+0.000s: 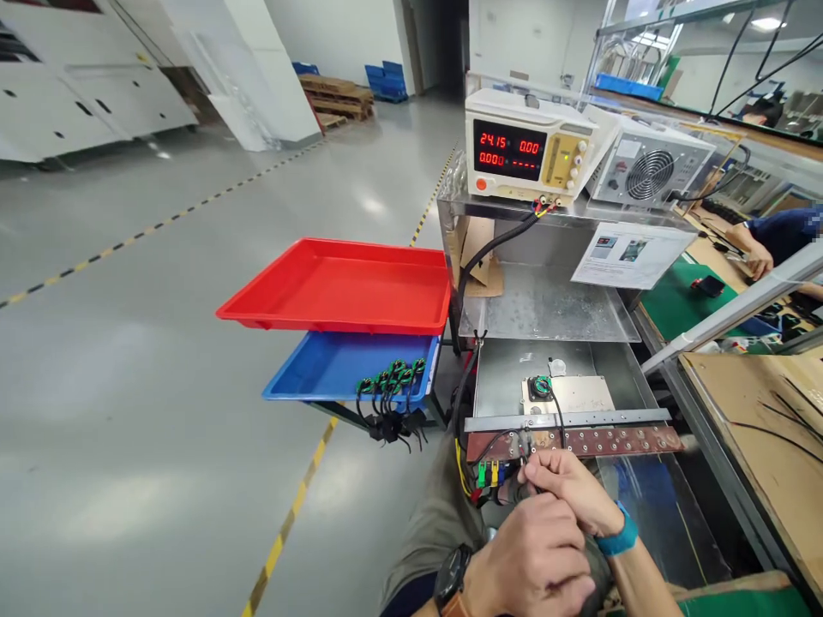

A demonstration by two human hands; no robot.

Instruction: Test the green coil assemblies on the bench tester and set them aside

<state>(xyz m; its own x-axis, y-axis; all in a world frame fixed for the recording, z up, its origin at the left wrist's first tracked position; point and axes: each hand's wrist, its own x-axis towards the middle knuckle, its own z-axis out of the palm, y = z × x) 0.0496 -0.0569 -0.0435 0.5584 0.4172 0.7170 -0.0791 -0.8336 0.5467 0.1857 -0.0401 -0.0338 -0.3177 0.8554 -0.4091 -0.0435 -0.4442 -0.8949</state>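
Note:
My left hand (531, 561) is curled closed low in the view, a black watch on its wrist, and I cannot make out what it holds. Just above it my right hand (569, 488), with a blue wristband, pinches thin wires beside coloured connectors (489, 473) under a brown terminal strip (579, 442). A round green-and-black part (541, 387) sits in a beige fixture (569, 396), with a black wire running down to the strip.
A red tray (340, 287) sits above a blue tray (334, 368) with several green-capped wired parts (392, 386) hanging over its edge. A power supply (527, 146) reads 24.15 on the metal shelf (546, 304). Another person's arm (755, 248) works at right.

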